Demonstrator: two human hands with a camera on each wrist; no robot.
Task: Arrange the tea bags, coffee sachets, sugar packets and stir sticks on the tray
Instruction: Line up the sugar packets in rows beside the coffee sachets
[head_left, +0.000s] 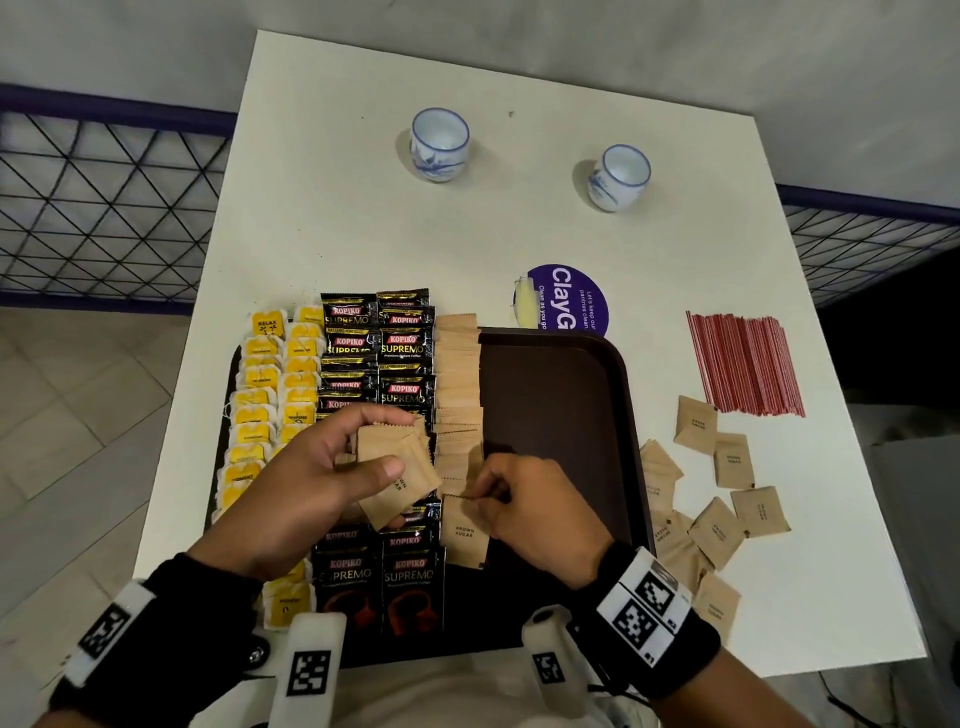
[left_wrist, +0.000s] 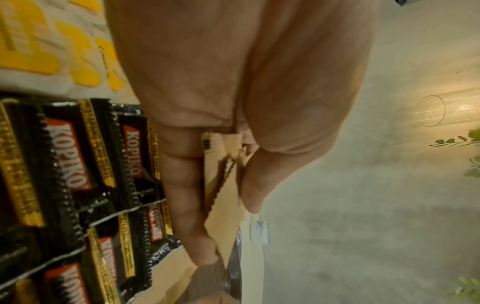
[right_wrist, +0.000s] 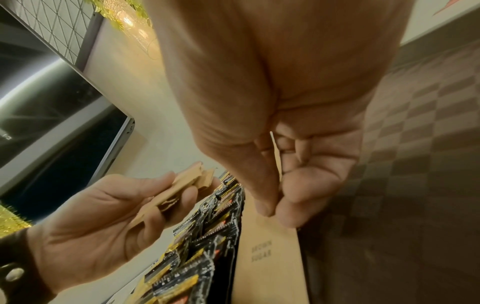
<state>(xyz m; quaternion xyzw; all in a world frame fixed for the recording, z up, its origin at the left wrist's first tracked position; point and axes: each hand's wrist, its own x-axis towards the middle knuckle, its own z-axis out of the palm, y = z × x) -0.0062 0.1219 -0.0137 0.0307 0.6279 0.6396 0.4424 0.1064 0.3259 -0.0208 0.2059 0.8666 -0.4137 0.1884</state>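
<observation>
A dark brown tray (head_left: 561, 395) holds yellow tea bags (head_left: 260, 395) at its left, black Kopiko coffee sachets (head_left: 379, 358) beside them, and a column of brown sugar packets (head_left: 457, 395). My left hand (head_left: 332, 467) grips a stack of sugar packets (head_left: 395, 467) (left_wrist: 223, 185) over the sachets. My right hand (head_left: 519, 499) pinches the top edge of one brown sugar packet (head_left: 465, 530) (right_wrist: 270, 257) at the near end of the sugar column. Loose sugar packets (head_left: 727, 493) and a bundle of red stir sticks (head_left: 743, 364) lie on the table right of the tray.
Two small white and blue cups (head_left: 440, 144) (head_left: 618, 176) stand at the back of the white table (head_left: 363, 223). A purple round sticker (head_left: 569, 301) lies behind the tray. Dark mesh railings (head_left: 93, 208) flank the table.
</observation>
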